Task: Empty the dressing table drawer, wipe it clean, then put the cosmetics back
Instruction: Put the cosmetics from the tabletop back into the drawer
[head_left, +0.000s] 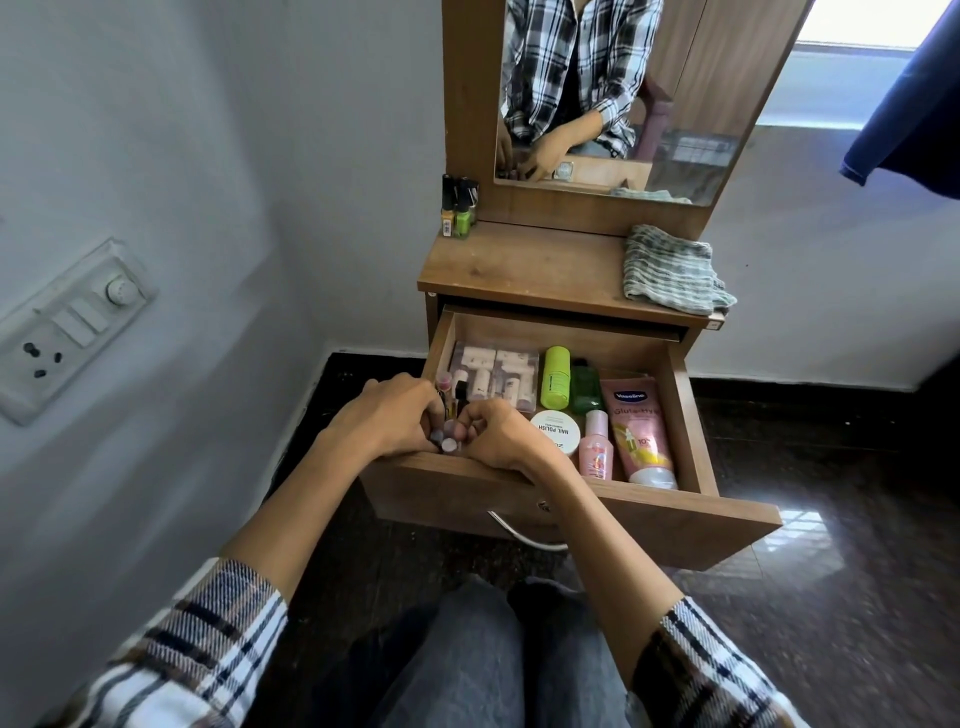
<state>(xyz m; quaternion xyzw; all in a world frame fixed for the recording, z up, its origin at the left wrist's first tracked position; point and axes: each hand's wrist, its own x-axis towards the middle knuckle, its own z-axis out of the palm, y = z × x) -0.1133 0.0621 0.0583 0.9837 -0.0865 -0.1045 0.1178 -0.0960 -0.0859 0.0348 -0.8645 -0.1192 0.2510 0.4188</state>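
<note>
White wall on the left is carrying a switch panel (62, 332) with a socket and a round dial. Moving right, three nail polish bottles (459, 205) are standing at the back left corner of the wooden counter (519, 270), just below the mirror (613, 93). Beneath the counter the drawer (571, 504) is hanging pulled out, with cosmetics lying inside. At its front left corner the left hand (384, 415) is curling its fingers around several small pink-capped bottles (448, 441), and the right hand (498, 434) is meeting it there, fingers bent and pinching the same cluster. Behind the hands a clear pack of white tubes (493, 374) is sitting against the drawer's back wall. Further right a lime green bottle (555, 376) is lying lengthwise, touching a darker green bottle (584, 389). In front of them a white nail polish remover jar (556, 431) is resting beside a small pink bottle (596, 447), and a pink Vaseline tube (641, 431) is lying along the drawer's right wall. On the counter's right end a folded striped cloth (670, 270) is lying, overhanging the edge slightly.
</note>
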